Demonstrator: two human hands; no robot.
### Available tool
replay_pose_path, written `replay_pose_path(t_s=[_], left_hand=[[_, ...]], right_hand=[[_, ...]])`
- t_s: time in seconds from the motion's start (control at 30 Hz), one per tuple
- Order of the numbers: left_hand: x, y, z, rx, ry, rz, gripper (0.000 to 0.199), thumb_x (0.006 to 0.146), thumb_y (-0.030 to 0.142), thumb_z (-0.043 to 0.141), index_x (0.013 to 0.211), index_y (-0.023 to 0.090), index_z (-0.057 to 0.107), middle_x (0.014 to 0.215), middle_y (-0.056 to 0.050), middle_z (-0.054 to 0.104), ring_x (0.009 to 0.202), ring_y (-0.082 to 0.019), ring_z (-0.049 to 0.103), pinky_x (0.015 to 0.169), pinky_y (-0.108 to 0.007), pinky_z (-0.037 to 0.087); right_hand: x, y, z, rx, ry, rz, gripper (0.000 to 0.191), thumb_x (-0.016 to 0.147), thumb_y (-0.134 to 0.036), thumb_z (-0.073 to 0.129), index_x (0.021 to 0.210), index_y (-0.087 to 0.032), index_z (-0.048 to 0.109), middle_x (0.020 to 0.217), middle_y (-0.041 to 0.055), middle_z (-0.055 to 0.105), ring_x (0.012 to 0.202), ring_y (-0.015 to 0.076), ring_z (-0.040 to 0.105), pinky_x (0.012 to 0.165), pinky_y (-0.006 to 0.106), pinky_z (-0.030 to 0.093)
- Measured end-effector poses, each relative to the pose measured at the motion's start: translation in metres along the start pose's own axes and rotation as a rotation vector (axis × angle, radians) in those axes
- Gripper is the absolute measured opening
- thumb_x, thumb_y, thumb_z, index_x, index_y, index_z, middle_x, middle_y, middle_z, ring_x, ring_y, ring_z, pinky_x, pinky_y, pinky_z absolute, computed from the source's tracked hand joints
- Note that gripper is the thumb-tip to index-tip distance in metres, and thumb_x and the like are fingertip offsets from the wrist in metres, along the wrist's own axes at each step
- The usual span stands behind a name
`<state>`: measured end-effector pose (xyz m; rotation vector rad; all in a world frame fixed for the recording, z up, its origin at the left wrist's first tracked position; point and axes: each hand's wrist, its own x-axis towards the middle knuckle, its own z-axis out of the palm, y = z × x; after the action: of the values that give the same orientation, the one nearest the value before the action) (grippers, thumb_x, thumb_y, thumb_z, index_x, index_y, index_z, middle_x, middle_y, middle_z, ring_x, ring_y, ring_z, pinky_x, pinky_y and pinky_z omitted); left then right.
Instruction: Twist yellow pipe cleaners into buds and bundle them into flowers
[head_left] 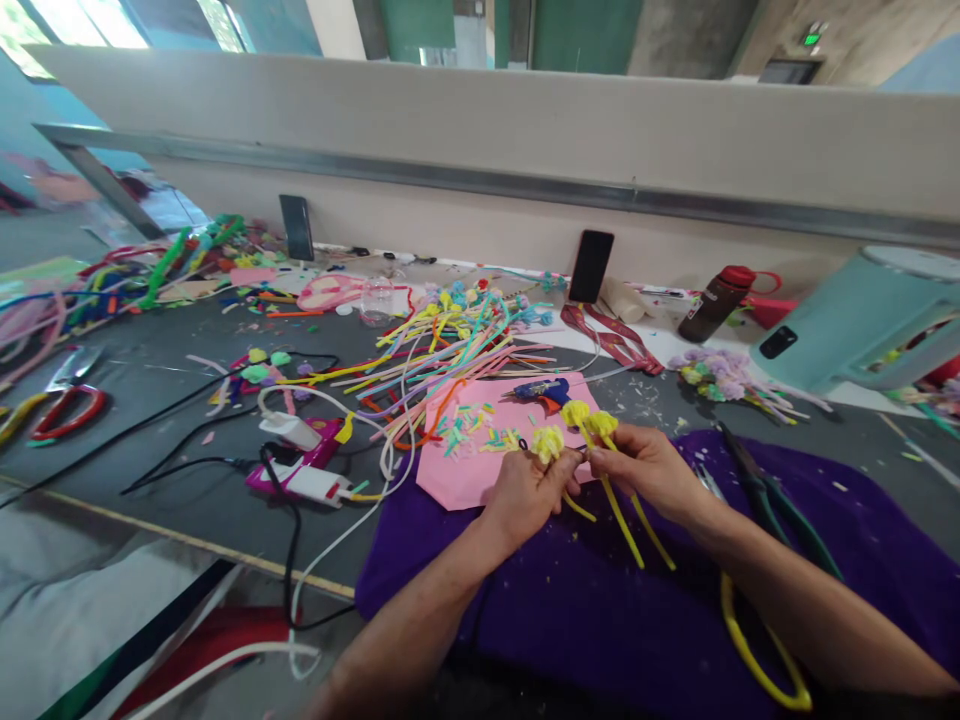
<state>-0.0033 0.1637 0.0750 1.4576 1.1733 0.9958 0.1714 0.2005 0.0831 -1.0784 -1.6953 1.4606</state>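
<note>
My left hand (529, 490) is closed around the stem of a pale yellow pipe-cleaner flower (547, 443). Close beside it, my right hand (649, 468) pinches yellow pipe-cleaner flowers (602, 424), whose stems hang below the fingers. The two hands nearly meet over a purple cloth (585, 620), and the fingertips partly hide the stems. Just beyond them a blue glue gun with an orange trigger (536, 391) lies on a pink sheet (450, 485), among small cut pieces of pipe cleaner (466, 428).
Dark-handled pliers (765, 490) lie right of my right arm. A pile of pipe-cleaner flowers (465, 320) sits farther back. Left are a magenta power strip (324, 445) with cables and red-handled scissors (71, 410). A bottle (716, 300) and a teal container (840, 320) stand back right.
</note>
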Motion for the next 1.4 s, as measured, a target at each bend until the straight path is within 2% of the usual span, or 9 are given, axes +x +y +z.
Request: replay_pose_path(t_s=[0.13, 0.2, 0.4, 0.53, 0.6, 0.8, 1.0, 1.27, 1.4], left_hand=[[-0.001, 0.000, -0.004, -0.365, -0.265, -0.220, 0.043, 0.082, 0.050, 0.045, 0.074, 0.013, 0.065, 0.046, 0.001, 0.056, 0.027, -0.005, 0.035, 0.030, -0.019, 0.022], [-0.001, -0.001, -0.004, -0.437, -0.325, -0.275, 0.043, 0.080, 0.051, 0.047, 0.079, 0.012, 0.064, 0.049, 0.000, 0.059, 0.027, -0.005, 0.035, 0.028, -0.018, 0.020], [0.002, -0.008, 0.002, -0.259, -0.278, -0.255, 0.039, 0.080, 0.050, 0.048, 0.083, 0.013, 0.062, 0.050, 0.000, 0.060, 0.029, -0.005, 0.041, 0.029, -0.016, 0.026], [0.002, -0.012, 0.005, -0.143, -0.275, -0.251, 0.044, 0.083, 0.048, 0.043, 0.064, 0.012, 0.062, 0.042, 0.001, 0.054, 0.027, -0.005, 0.039, 0.031, -0.017, 0.028], [0.003, -0.013, 0.006, -0.163, -0.258, -0.257, 0.044, 0.084, 0.044, 0.041, 0.062, 0.011, 0.062, 0.045, -0.002, 0.057, 0.029, -0.006, 0.043, 0.033, -0.017, 0.031], [0.005, -0.014, 0.008, -0.315, -0.199, -0.264, 0.032, 0.083, 0.037, 0.046, 0.081, 0.009, 0.061, 0.068, -0.008, 0.066, 0.042, -0.009, 0.056, 0.038, -0.019, 0.043], [0.006, -0.012, 0.004, -0.373, -0.153, -0.250, 0.032, 0.079, 0.037, 0.054, 0.101, 0.013, 0.051, 0.074, -0.006, 0.067, 0.044, -0.011, 0.060, 0.034, -0.017, 0.042], [0.005, -0.012, 0.009, -0.360, -0.189, -0.300, 0.029, 0.076, 0.041, 0.057, 0.082, 0.013, 0.052, 0.071, -0.007, 0.068, 0.039, -0.010, 0.057, 0.029, -0.015, 0.035], [0.006, -0.015, 0.009, -0.342, -0.145, -0.264, 0.031, 0.075, 0.042, 0.059, 0.081, 0.011, 0.059, 0.070, -0.006, 0.067, 0.038, -0.006, 0.051, 0.030, -0.014, 0.033]], right_hand=[[-0.001, -0.001, 0.000, 0.017, 0.028, -0.002, 0.027, 0.075, -0.040, 0.062, 0.071, -0.014, 0.058, 0.058, -0.0040, 0.047, 0.047, 0.0062, 0.034, 0.045, 0.021, 0.025], [0.000, -0.002, 0.000, 0.023, 0.012, 0.019, 0.027, 0.075, -0.040, 0.062, 0.070, -0.014, 0.056, 0.056, -0.0045, 0.046, 0.046, 0.0058, 0.033, 0.044, 0.021, 0.025], [0.005, -0.002, 0.004, 0.109, -0.010, 0.016, 0.021, 0.075, -0.035, 0.062, 0.073, -0.015, 0.055, 0.062, -0.0023, 0.052, 0.051, 0.0072, 0.042, 0.047, 0.021, 0.031], [0.009, 0.004, 0.004, 0.104, -0.013, 0.054, 0.021, 0.075, -0.035, 0.062, 0.074, -0.015, 0.056, 0.060, -0.0031, 0.052, 0.044, 0.0051, 0.036, 0.040, 0.020, 0.025], [0.010, 0.007, 0.003, 0.122, -0.018, 0.067, 0.022, 0.074, -0.036, 0.063, 0.077, -0.015, 0.057, 0.063, -0.0022, 0.055, 0.045, 0.0052, 0.037, 0.040, 0.020, 0.025], [0.014, 0.012, -0.001, 0.143, 0.025, 0.104, 0.028, 0.073, -0.043, 0.064, 0.075, -0.015, 0.060, 0.066, 0.0010, 0.059, 0.049, 0.0078, 0.043, 0.044, 0.021, 0.029], [0.015, 0.008, -0.005, 0.129, 0.033, 0.076, 0.030, 0.073, -0.043, 0.064, 0.066, -0.014, 0.059, 0.057, -0.0022, 0.052, 0.045, 0.0055, 0.034, 0.041, 0.021, 0.022], [0.017, 0.013, -0.008, 0.174, 0.112, 0.045, 0.029, 0.067, -0.040, 0.070, 0.063, -0.015, 0.055, 0.051, -0.0058, 0.044, 0.044, 0.0053, 0.030, 0.043, 0.021, 0.022], [0.017, 0.013, -0.007, 0.182, 0.117, 0.020, 0.028, 0.066, -0.038, 0.070, 0.063, -0.015, 0.054, 0.050, -0.0065, 0.043, 0.042, 0.0050, 0.030, 0.042, 0.021, 0.021]])
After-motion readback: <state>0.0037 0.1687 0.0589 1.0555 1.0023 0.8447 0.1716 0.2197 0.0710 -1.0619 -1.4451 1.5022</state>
